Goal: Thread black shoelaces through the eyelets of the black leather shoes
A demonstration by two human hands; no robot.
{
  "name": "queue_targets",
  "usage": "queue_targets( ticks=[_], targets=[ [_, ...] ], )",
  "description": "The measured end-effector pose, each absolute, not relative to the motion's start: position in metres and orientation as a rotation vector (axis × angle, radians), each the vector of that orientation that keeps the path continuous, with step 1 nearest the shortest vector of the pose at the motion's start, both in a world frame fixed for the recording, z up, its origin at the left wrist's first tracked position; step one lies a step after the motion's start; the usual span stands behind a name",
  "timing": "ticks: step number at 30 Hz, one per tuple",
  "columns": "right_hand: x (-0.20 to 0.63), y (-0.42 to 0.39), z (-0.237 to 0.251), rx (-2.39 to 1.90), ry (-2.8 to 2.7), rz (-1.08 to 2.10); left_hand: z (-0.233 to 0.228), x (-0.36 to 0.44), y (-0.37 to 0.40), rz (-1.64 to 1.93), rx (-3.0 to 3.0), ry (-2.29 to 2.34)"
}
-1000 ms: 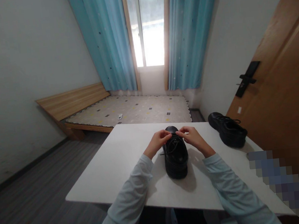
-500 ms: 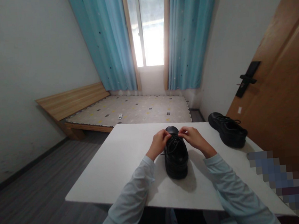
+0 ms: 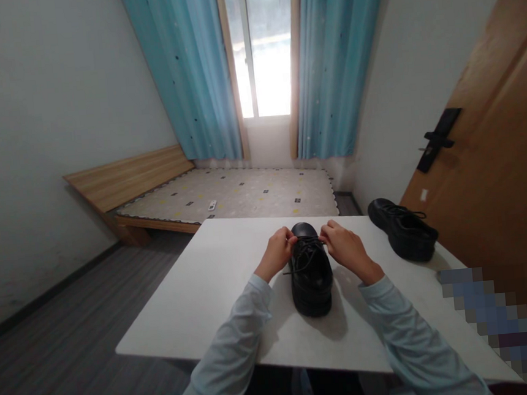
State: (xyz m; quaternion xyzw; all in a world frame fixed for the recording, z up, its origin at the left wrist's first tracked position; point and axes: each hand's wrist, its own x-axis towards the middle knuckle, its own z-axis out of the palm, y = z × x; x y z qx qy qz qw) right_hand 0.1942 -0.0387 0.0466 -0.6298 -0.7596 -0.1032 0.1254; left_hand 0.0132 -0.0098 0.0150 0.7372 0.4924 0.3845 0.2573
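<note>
A black lace-up shoe (image 3: 312,291) stands upright on the white table (image 3: 193,290), its toe pointing away from me and its heel near me. My left hand (image 3: 277,251) is at the left side of the lacing, thumb and fingers pinched on the shoelace (image 3: 307,239). On the other side my right hand (image 3: 342,243) pinches the same lace, which runs across the shoe between both hands. A loose lace end sticks out to the left below my left hand. The fingertips are partly hidden by the hands themselves.
A second black shoe (image 3: 404,228) stands at the table's right edge, beside a wooden door (image 3: 494,152). Behind the table is a bed (image 3: 244,190) with a small white remote (image 3: 212,205) on it. A pixelated patch covers the table's right corner.
My hands have moved slightly apart, the right one outward to the right. More of the lace between them now shows across the shoe.
</note>
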Motion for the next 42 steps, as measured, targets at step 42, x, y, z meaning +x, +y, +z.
queue_targets(
  ticks=[42],
  targets=[
    [0.214, -0.028, 0.033, -1.939, -2.236, 0.05, 0.004, -0.018, 0.005, 0.788, 1.691, 1.176]
  ],
)
